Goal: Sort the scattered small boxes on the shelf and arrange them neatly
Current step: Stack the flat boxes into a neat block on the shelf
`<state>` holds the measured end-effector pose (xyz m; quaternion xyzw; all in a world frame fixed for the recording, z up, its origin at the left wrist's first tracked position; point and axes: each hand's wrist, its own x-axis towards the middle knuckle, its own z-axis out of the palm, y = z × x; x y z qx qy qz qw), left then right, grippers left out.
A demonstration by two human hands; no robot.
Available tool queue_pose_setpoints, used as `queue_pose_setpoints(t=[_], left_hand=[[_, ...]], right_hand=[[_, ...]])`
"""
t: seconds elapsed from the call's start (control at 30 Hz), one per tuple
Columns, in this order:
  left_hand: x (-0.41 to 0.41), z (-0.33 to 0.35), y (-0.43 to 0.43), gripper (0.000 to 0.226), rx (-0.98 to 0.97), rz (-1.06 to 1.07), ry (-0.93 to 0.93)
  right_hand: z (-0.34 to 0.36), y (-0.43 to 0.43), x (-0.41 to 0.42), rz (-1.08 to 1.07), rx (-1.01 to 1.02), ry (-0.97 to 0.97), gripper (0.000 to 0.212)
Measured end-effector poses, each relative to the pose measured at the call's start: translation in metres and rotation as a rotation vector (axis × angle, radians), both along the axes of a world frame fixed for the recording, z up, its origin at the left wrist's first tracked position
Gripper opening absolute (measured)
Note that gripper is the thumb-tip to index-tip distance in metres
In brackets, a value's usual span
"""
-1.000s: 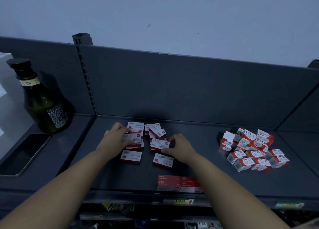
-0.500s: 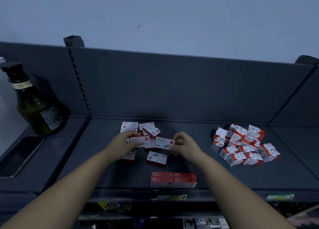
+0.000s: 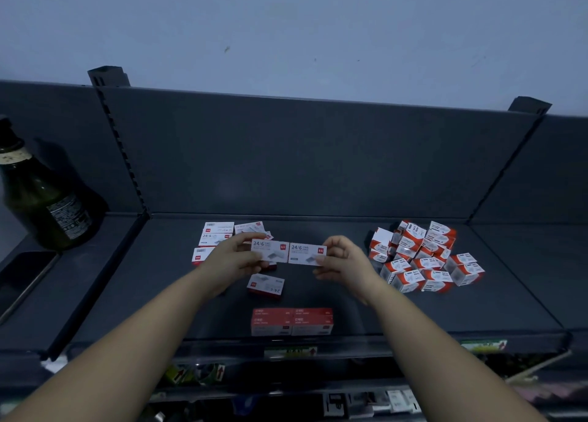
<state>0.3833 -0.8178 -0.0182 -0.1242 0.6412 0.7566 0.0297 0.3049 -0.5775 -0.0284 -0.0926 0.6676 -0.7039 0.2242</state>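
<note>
Left hand fingers clamp left box; right hand fingers clamp right box; ends touching.

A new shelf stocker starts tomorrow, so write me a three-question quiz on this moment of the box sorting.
1. True or false: the left hand holds one 24/6 staple box and the right hand holds another, end to end.
2. Fill in: the heap of orange-and-white boxes lies to the ___ of both hands.
3. Choose: the neat block of red boxes stands A) at the front edge of the shelf; B) on top of the heap; C) in the left hand.
Key: 1 true; 2 right; 3 A.
</note>
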Motion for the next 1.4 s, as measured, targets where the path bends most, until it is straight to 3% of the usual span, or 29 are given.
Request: queue_pose_setpoints(t=[0.33,0.53,0.7,0.87,1.07,1.2,1.4], left_hand=[[0.001,0.006,0.022,0.04,0.009,-0.013,0.038],[0.006,0.007,0.03,0.059,-0.208,-0.034,0.045],[0.005,0.004,0.032,0.049,-0.046,-0.002,0.03],[0.006,0.007,0.033,0.012,-0.055,0.004,0.009],[0.004,0.013,0.031,0.047,-0.154,-0.004,-0.06],[0.001,0.017,0.03,0.048,-0.053,0.119,-0.157],[0.002,0.016,0.032,0.046,-0.042,0.081,-0.207]], right_hand=[[0.014,0.022,0.0,0.024,-0.058,-0.013,0.022],[0.015,0.028,0.004,0.064,-0.078,-0.019,0.032],[0.018,0.031,0.004,0.092,-0.079,-0.042,0.032],[0.02,0.029,0.003,0.077,-0.185,-0.185,0.032],[0.024,0.024,0.007,0.059,-0.055,-0.197,0.031],[0.027,0.016,0.009,0.009,-0.01,-0.27,0.043],[0.03,0.013,0.013,0.039,0.055,-0.317,0.055]])
